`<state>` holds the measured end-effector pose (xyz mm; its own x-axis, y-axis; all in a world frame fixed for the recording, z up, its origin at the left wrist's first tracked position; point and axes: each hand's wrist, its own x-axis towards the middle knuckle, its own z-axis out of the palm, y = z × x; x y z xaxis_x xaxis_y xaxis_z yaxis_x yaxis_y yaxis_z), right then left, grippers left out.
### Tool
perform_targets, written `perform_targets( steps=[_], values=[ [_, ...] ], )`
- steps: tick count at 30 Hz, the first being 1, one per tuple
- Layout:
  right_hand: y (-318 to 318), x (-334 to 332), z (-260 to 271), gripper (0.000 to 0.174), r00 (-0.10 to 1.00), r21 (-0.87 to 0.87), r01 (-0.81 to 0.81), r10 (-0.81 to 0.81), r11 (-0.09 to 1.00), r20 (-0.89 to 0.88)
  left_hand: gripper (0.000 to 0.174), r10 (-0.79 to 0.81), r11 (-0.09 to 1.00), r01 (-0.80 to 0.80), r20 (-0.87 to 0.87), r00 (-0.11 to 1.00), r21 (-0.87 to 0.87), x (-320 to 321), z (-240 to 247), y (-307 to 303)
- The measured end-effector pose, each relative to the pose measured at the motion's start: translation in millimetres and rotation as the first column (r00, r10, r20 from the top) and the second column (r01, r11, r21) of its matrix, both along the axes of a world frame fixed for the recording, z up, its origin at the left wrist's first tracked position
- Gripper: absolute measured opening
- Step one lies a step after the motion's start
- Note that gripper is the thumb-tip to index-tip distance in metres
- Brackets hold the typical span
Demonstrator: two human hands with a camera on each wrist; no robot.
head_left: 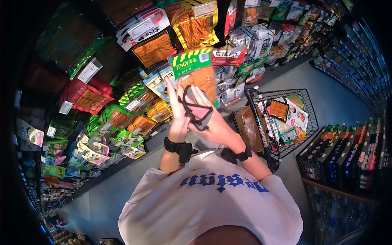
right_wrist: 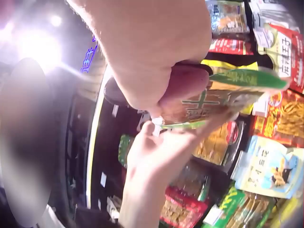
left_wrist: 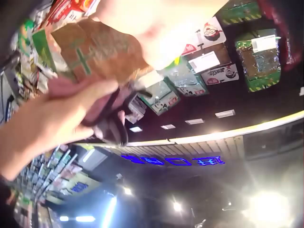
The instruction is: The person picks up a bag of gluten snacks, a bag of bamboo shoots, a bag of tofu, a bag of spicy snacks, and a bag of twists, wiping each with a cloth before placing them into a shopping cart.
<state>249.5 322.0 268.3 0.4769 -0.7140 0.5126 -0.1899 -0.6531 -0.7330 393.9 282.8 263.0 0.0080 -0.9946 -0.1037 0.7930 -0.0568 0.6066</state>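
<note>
A green-topped snack pack (head_left: 198,75) with a brown, slab-like food showing stands between my two hands, facing the shelves. My left hand (head_left: 176,108) lies along its lower left side, fingers straight and touching it. In the right wrist view the left fingers (right_wrist: 190,140) run along the pack's edge. My right hand (head_left: 210,122) overlaps the pack's lower front. Its thumb and fingers grip a flat mauve thing with black straps (head_left: 200,111), whose kind I cannot tell. In the left wrist view the right hand (left_wrist: 52,118) holds it close against the pack's brown face (left_wrist: 102,47).
Hanging snack packs (head_left: 194,26) fill the rack ahead and to the left. A black wire shopping cart (head_left: 312,122) with several packs and a brown bag (head_left: 250,128) stands at my right. Beyond it is a low display of small goods (head_left: 347,151). Grey floor (head_left: 292,90) runs between.
</note>
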Motion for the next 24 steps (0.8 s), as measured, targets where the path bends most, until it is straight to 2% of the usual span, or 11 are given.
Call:
perform_targets(
  steps=[1,3,5,7,10,11,13,14,17,18,24],
  values=[
    [3,2,0,0.068,0.997,-0.015,0.024,-0.025,1.000,-0.076,0.070,0.008,0.999,-0.003,0.114,0.993,-0.049,2,4,5],
    [-8,3,-5,0.066,0.995,-0.071,0.089,-0.093,0.993,-0.044,0.071,-0.027,0.998,0.032,0.108,0.994,-0.046,-6,12,7],
    [-28,0,-3,0.064,0.959,-0.107,0.283,-0.281,0.953,0.035,0.073,-0.025,0.988,0.067,0.286,0.958,-0.138,-24,29,18],
    [-55,-8,-4,0.056,0.911,-0.148,0.411,-0.409,0.899,0.049,0.071,-0.184,0.975,0.214,0.309,0.933,-0.065,-22,16,21],
    [-49,-10,1,0.051,0.951,-0.227,0.282,-0.303,0.932,-0.060,0.077,-0.022,0.999,0.041,0.446,0.895,-0.032,-35,28,24],
    [-37,-4,-1,0.051,0.973,-0.092,0.218,-0.224,0.972,-0.061,0.080,0.020,1.000,-0.019,0.445,0.895,-0.007,-30,30,22],
    [-22,0,6,0.055,0.983,-0.237,0.098,-0.130,0.967,-0.126,0.084,-0.104,0.993,0.080,0.304,0.947,0.092,-13,18,22],
    [-23,-1,3,0.062,0.978,-0.235,0.072,-0.115,0.969,-0.175,0.085,-0.094,0.994,0.068,0.334,0.938,0.088,-12,14,22],
    [-34,-3,6,0.065,0.978,-0.212,0.140,-0.169,0.967,-0.123,0.087,-0.177,0.982,0.118,0.493,0.852,0.147,0,7,21],
    [-35,-6,15,0.070,0.972,-0.193,0.169,-0.195,0.967,-0.127,0.088,-0.149,0.989,0.135,0.468,0.871,0.063,-1,6,15],
    [-47,-8,23,0.056,0.984,-0.160,0.165,-0.173,0.973,-0.040,0.085,-0.185,0.982,0.171,0.549,0.815,0.077,-7,8,16]
  ],
)
